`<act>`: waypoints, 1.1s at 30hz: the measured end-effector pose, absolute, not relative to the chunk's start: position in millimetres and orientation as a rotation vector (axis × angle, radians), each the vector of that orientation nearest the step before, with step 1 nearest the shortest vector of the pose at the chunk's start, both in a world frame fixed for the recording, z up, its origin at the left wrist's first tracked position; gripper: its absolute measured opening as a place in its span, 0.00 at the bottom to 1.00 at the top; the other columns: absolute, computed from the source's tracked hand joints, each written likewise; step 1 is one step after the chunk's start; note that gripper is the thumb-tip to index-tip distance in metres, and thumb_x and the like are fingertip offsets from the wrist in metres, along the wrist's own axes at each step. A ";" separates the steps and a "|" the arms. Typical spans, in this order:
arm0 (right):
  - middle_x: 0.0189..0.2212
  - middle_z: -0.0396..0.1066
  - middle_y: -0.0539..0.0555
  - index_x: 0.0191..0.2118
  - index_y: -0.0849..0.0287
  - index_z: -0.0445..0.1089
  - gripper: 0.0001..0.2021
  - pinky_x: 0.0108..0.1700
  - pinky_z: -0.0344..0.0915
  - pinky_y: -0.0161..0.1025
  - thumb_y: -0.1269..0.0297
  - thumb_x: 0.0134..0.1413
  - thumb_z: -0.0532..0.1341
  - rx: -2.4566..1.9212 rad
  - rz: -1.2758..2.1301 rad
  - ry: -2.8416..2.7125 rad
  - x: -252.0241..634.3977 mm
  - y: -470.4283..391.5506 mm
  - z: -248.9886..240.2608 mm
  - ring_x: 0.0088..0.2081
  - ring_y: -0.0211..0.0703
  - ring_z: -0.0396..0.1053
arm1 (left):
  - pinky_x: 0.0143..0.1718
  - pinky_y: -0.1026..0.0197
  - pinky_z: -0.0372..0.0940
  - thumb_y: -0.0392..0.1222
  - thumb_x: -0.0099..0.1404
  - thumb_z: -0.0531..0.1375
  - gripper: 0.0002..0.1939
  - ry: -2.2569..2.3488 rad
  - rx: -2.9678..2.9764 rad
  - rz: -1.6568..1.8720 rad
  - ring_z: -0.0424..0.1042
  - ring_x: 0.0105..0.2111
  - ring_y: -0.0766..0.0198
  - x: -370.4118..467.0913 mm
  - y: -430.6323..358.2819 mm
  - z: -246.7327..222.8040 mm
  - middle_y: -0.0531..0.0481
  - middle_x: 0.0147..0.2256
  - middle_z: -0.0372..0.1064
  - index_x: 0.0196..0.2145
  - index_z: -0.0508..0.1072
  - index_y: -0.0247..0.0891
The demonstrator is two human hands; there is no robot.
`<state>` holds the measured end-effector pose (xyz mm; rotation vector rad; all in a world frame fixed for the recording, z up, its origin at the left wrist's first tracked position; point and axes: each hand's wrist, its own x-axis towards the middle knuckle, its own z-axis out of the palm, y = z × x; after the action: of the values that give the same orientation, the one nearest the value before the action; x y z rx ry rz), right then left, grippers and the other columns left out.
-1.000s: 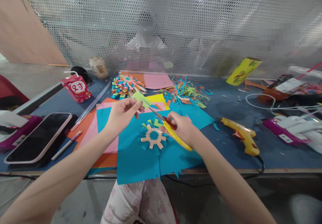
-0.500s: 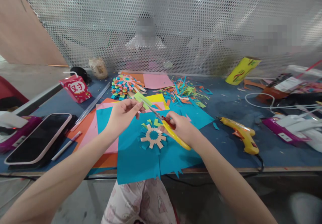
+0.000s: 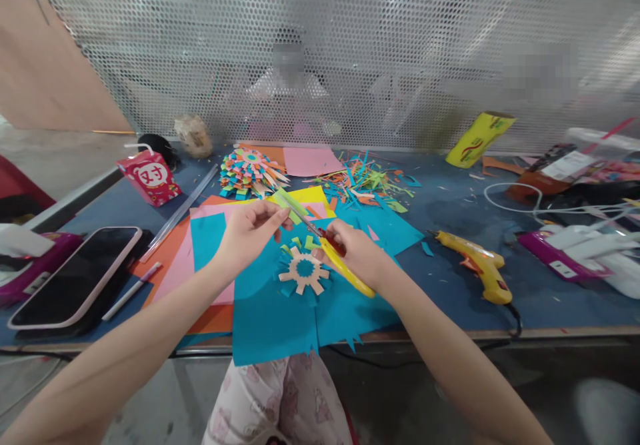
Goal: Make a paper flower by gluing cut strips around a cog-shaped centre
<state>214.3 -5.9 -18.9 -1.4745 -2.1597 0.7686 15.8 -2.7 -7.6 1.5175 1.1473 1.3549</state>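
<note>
Head view, two hands (image 3: 254,233) (image 3: 359,253), left pinching one green strip (image 3: 287,200), right clasping yellow-handled scissors (image 3: 341,268)

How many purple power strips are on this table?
2: a purple strip by the phone on the left, another strip right of the yellow glue gun; more may be hidden.

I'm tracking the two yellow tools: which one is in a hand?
The yellow-handled scissors, gripped in the right hand, blades at the green paper; the yellow glue gun lies on the table, touched by neither hand.
</note>
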 end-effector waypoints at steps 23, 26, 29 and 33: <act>0.35 0.73 0.61 0.41 0.59 0.62 0.23 0.27 0.56 0.38 0.43 0.50 0.58 -2.143 0.182 -2.013 235.8 13.1 -13.4 0.36 0.54 0.73 | 0.30 0.61 0.62 0.47 0.57 0.53 0.11 1.528 2.315 0.478 0.69 0.28 0.61 -28.6 22.7 -9.4 0.49 0.27 0.72 0.24 0.68 0.39; 0.37 0.73 0.65 0.45 0.63 0.62 0.23 0.30 0.59 0.39 0.48 0.53 0.57 -2.262 0.161 -2.021 243.6 14.5 -15.0 0.39 0.56 0.73 | 0.26 0.61 0.57 0.47 0.59 0.50 0.13 1.453 2.460 0.145 0.65 0.24 0.62 -34.1 23.3 -12.9 0.51 0.21 0.66 0.21 0.64 0.40; 0.40 0.73 0.64 0.46 0.64 0.63 0.23 0.32 0.60 0.39 0.53 0.49 0.63 -2.219 0.198 -2.123 248.4 10.7 -16.9 0.41 0.54 0.72 | 0.24 0.61 0.56 0.49 0.63 0.46 0.19 1.452 2.484 -0.067 0.65 0.22 0.61 -32.7 23.5 -15.3 0.50 0.20 0.65 0.21 0.65 0.41; 0.44 0.71 0.60 0.43 0.60 0.67 0.16 0.35 0.62 0.36 0.55 0.53 0.60 -2.106 0.146 -2.173 252.1 9.2 -12.3 0.42 0.47 0.71 | 0.32 0.58 0.61 0.52 0.67 0.40 0.27 1.534 2.551 -0.175 0.73 0.32 0.54 -26.6 26.6 -16.5 0.42 0.32 0.74 0.32 0.75 0.39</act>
<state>252.1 9.2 -12.3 -2.1061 -2.1735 0.1462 -26.6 26.6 -16.5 2.5505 1.5343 -0.1749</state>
